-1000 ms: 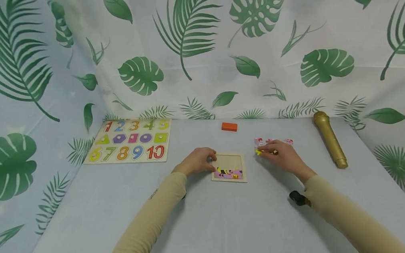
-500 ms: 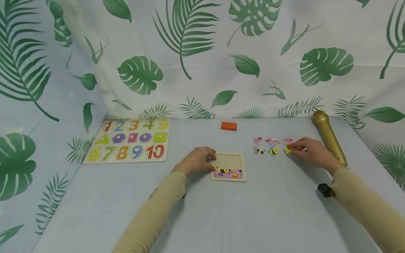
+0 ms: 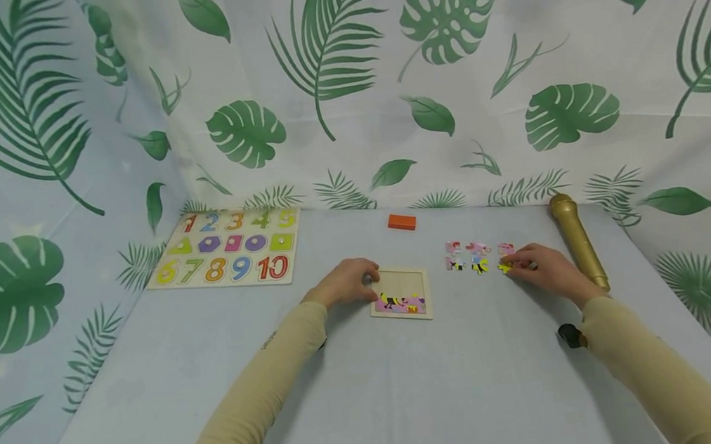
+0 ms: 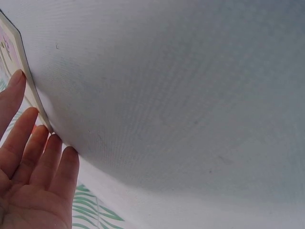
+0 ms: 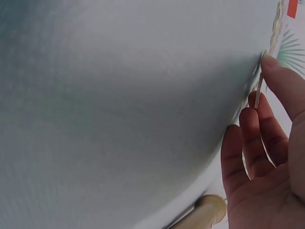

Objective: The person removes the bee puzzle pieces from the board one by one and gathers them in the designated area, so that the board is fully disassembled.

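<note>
My left hand [image 3: 347,283] touches the left side of a small wooden puzzle tray [image 3: 427,293], whose lower part holds pink and yellow pieces. In the left wrist view the thumb and extended fingers meet the edge of the tray [image 4: 21,50]. On the right, my right hand [image 3: 545,270] pinches a yellow puzzle piece [image 3: 504,266] low over the table. That puzzle piece [image 5: 259,90] appears edge-on between thumb and finger in the right wrist view. Several loose puzzle pieces [image 3: 478,257] lie in two rows left of this hand.
A number-and-shape board [image 3: 224,249] lies at the back left. Behind the tray sits an orange block [image 3: 402,222]. A gold microphone [image 3: 578,243] lies on the right, close to my right wrist. Leaf-patterned cloth [image 3: 349,145] rises behind the pale table [image 3: 371,404].
My right hand has moved rightward from the left part of the loose pieces to the right end, uncovering them. The left hand stays at the tray.
</note>
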